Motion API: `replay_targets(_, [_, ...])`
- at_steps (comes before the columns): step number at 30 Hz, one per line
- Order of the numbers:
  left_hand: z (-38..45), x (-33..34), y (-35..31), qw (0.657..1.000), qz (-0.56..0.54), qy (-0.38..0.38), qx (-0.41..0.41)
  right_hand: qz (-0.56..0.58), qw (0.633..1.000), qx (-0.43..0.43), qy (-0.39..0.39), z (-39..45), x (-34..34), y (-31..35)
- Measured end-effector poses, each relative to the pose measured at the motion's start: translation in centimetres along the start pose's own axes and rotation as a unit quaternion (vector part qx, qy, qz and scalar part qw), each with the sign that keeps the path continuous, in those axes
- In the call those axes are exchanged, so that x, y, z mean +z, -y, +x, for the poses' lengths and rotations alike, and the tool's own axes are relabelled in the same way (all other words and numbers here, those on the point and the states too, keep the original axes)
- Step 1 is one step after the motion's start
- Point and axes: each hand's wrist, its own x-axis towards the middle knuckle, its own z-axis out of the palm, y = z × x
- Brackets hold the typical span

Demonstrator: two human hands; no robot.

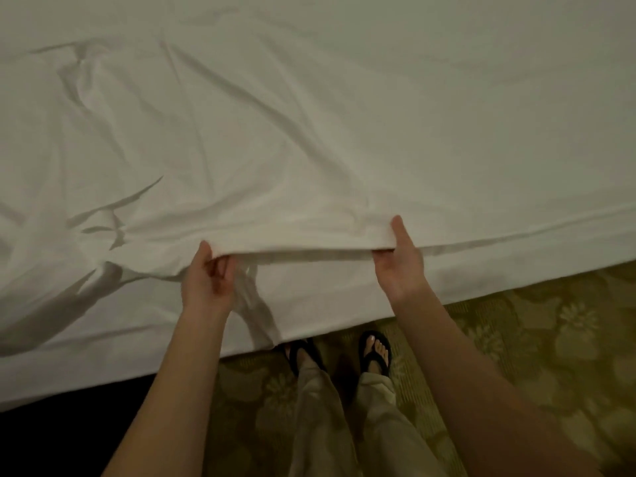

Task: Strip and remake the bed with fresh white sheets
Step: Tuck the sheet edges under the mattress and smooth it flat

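Sheet (pixel 275 115), white, covers the whole bed top and fills the upper two thirds of the head view. Near hem is lifted off the bed edge between both hands, forming a taut fold running left to right.

Left hand (pixel 210 277): thumb on top, fingers curled under, pinching the hem. Right hand (pixel 399 259): thumb up over the fold, fingers tucked beneath it, gripping the same hem. Hands well apart, hem stretched straight between them.

Edges/room: bed side (pixel 344 304) drops white below the lifted hem and runs diagonally, lower left to upper right. Patterned carpet (pixel 550 339) lies open to the right of the person. Feet in black flip-flops (pixel 375 349) stand right at the bed side; the left one is partly under the overhang.

Hidden: fingertips of both hands are under the cloth. Bed ends cut off by the frame on all sides. Dark area at lower left (pixel 51 438), can't make out what it is.

Look: right half smooth, left half heavily creased with deep folds near the left edge.
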Motion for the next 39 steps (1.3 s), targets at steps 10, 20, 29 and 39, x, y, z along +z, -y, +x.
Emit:
replay_targets(10, [-0.2, -3.8, -0.4, 0.996, -0.073, -0.012, -0.042, -0.076, 0.995, 0.055, 0.015, 0.5, -0.9, -0.9])
replay_targets(20, [0.8, -6.4, -0.6, 0.979, 0.095, -0.179, -0.023, -0.179, 0.981, 0.010, -0.079, 0.6, -3.6, -1.5])
replay_targets(29, [-2.2, -6.5, -4.9, 0.832, 0.550, -0.077, 0.006, -0.631, 0.738, 0.214, 0.112, -2.8, -3.9, -5.4])
replay_targets(39, [3.7, -6.5, -15.9, 0.645, 0.691, -0.130, 0.299, -0.624, 0.718, 0.063, 0.301, -7.4, 11.8, -15.6])
